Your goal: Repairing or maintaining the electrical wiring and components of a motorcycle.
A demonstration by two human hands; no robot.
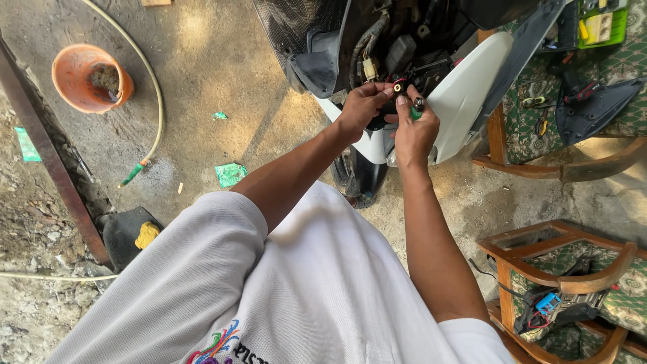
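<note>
Debris (104,77) inside orange bucket (84,77)

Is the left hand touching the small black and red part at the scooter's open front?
Touching. The head view shows the left hand with its fingertips pinched on the small black and red part, with no gap between them.

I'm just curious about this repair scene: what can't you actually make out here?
Head view:
- Small round black-and-red part: too small to identify, half covered by left hand.
- Green-handled tool: its tip is hidden inside the right hand grip.
- White-panelled scooter: cut off by the top edge.
- Orange plastic bucket: contents unclear.
</note>
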